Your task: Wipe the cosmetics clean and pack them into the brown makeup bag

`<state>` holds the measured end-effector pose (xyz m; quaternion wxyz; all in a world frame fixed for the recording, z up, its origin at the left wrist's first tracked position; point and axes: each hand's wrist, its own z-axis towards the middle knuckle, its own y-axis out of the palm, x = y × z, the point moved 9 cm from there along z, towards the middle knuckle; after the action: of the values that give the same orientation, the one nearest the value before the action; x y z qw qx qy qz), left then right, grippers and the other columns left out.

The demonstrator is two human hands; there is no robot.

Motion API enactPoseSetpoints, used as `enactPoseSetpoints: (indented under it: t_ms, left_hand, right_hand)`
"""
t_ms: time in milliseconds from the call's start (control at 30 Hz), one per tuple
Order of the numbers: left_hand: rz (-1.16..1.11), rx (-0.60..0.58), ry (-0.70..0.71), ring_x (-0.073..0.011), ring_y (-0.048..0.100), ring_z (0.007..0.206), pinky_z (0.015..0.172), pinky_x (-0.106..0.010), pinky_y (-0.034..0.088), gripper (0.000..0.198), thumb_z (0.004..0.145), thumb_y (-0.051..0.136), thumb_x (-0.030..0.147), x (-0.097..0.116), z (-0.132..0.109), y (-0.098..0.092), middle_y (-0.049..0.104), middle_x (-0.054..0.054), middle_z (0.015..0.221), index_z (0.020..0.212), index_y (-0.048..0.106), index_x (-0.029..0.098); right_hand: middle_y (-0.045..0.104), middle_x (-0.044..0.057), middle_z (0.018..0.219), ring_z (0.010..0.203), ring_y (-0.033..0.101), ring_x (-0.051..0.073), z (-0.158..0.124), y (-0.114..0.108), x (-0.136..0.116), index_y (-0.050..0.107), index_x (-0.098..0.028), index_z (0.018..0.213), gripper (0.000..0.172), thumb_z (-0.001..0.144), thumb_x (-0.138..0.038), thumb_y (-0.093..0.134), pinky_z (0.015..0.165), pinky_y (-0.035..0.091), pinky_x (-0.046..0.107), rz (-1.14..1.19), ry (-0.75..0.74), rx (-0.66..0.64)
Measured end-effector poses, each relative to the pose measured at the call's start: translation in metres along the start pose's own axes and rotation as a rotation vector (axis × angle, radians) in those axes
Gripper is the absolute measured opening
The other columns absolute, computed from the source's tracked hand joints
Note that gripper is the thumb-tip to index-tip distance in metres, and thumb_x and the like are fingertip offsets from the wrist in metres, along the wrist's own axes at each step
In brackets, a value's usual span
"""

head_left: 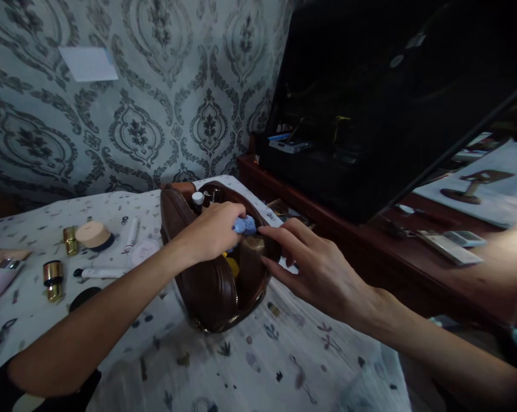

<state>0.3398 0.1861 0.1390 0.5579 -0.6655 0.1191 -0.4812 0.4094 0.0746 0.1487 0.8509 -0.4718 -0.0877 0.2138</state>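
A brown zippered cosmetic bag (207, 292) stands unzipped on the cloth-covered table. My left hand (215, 232) reaches over its opening, fingers curled on a light blue fluffy item (245, 225) whose kind I cannot make out. Those fingertips are partly hidden. At the bag's right rim is my right hand (316, 263), its thumb and index finger closed on the edge. Inside the bag, a white-capped container (197, 198) stands at the back, something yellow (233, 266) lies lower down, and a brownish-gold item (253, 252) rests by the right wall.
Left of the bag lie a round beige-topped jar (94, 234), gold-and-dark small containers (53, 273), a white tube (108, 273) and a round pale compact (144, 252). Beyond the table's right edge, a large black screen (370, 114) stands on a reddish-brown cabinet (447, 274). Patterned wallpaper is behind.
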Motion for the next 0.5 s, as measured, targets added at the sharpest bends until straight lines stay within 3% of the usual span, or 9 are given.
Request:
enactPoseSetpoints:
  t_ms: [133,200,367,433,500]
  left_hand:
    - [0.002,-0.012,0.029,-0.0157,0.058,0.072,0.070,-0.028,0.043,0.012,0.074,0.063,0.009,0.005,0.001,0.001,0.065,0.000,0.078,0.083,0.064,0.017]
    - [-0.018,0.036,0.034,-0.0157,0.060,0.074,0.070,-0.028,0.045,0.012,0.077,0.063,0.013,0.007,-0.007,-0.009,0.066,0.000,0.083,0.089,0.065,0.017]
    - [0.035,0.417,0.038,-0.0158,0.063,0.077,0.069,-0.026,0.048,0.013,0.089,0.053,0.020,0.017,-0.062,-0.053,0.065,0.002,0.081,0.099,0.062,0.022]
    - [0.078,0.529,0.063,-0.0159,0.064,0.078,0.069,-0.025,0.050,0.012,0.091,0.053,0.022,0.019,-0.089,-0.059,0.065,0.002,0.081,0.100,0.061,0.024]
    - [0.131,0.562,0.128,-0.0167,0.065,0.080,0.072,-0.026,0.053,0.013,0.092,0.053,0.022,0.021,-0.110,-0.055,0.066,0.001,0.084,0.102,0.061,0.025]
  right_hand:
    - [0.059,0.009,0.099,0.068,0.059,0.014,0.000,0.001,0.000,0.056,-0.014,0.124,0.029,0.098,-0.025,0.053,0.057,0.052,0.027,-0.010,-0.005,-0.014]
    - [0.059,0.009,0.099,0.069,0.059,0.014,-0.001,0.002,-0.001,0.058,-0.014,0.120,0.026,0.098,-0.025,0.052,0.058,0.053,0.028,-0.019,0.007,-0.028]
    - [0.062,0.008,0.096,0.072,0.061,0.016,-0.005,-0.003,-0.009,0.062,-0.017,0.110,0.018,0.098,-0.024,0.050,0.058,0.052,0.028,-0.067,-0.027,0.005]
    - [0.063,0.008,0.096,0.072,0.061,0.015,-0.008,-0.001,-0.017,0.063,-0.018,0.108,0.018,0.099,-0.021,0.048,0.057,0.050,0.027,-0.045,-0.113,-0.023]
    - [0.065,0.007,0.095,0.070,0.061,0.014,-0.012,0.005,-0.021,0.065,-0.018,0.105,0.021,0.100,-0.020,0.045,0.056,0.049,0.026,0.001,-0.157,-0.098]
